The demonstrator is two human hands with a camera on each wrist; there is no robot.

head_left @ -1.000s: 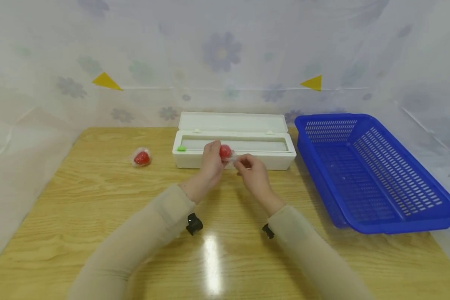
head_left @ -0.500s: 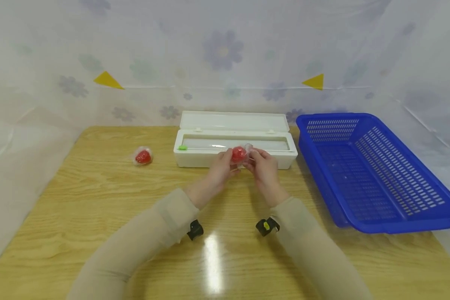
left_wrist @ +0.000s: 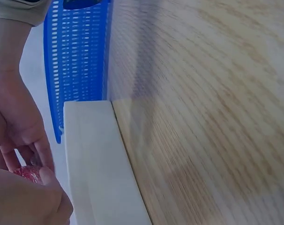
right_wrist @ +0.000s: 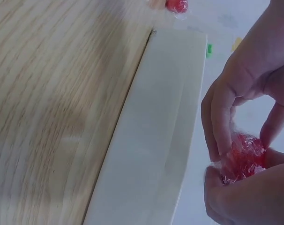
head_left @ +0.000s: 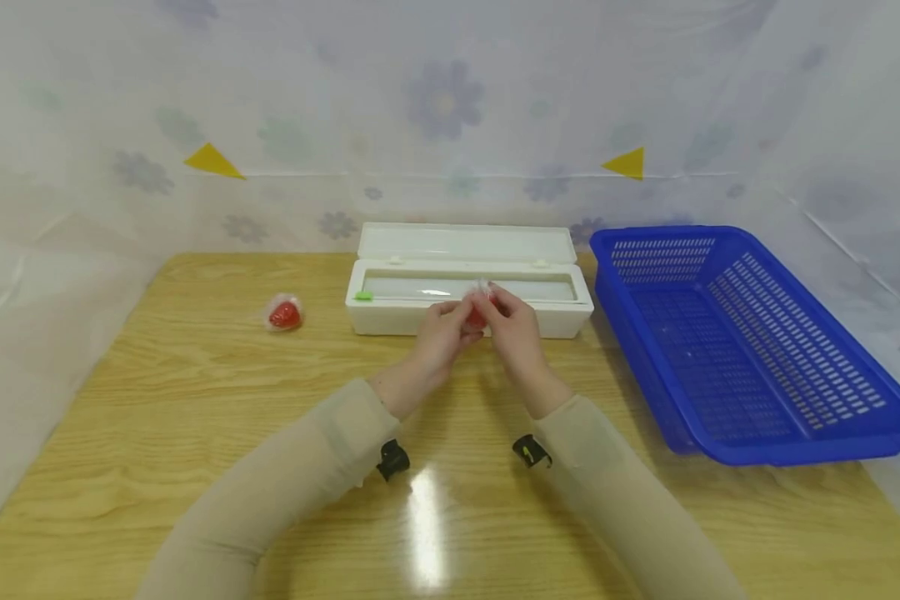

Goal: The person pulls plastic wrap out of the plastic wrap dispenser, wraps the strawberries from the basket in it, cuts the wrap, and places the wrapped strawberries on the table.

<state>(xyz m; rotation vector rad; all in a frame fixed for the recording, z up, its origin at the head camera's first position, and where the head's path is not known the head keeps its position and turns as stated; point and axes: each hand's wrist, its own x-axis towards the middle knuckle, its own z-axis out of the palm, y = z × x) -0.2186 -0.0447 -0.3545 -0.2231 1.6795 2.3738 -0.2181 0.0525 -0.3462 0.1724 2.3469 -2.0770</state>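
Observation:
Between my two hands is a small red rounded thing wrapped in clear cling film (right_wrist: 248, 157), held in front of the white box in the head view. My left hand (head_left: 438, 337) grips it from the left with thumb and fingers. From the other side my right hand (head_left: 517, 333) pinches the film, its thumb and fingertips close against the red. Crinkled film shows between the fingers in the right wrist view; in the head view the hands cover most of it. A second film-wrapped red thing (head_left: 284, 314) lies on the table at the left.
A long white cling film dispenser (head_left: 390, 319) stands behind the hands, lid raised, a pale roll inside and a green slider (head_left: 363, 296) at its left end. To the right is a blue perforated basket (head_left: 645, 367). The wooden table (head_left: 195, 417) meets a flowered curtain.
Both hands have shifted right with the wrapped red thing, then drawn closer together. The right hand has moved from the film's loose end up against the red, covering more of it.

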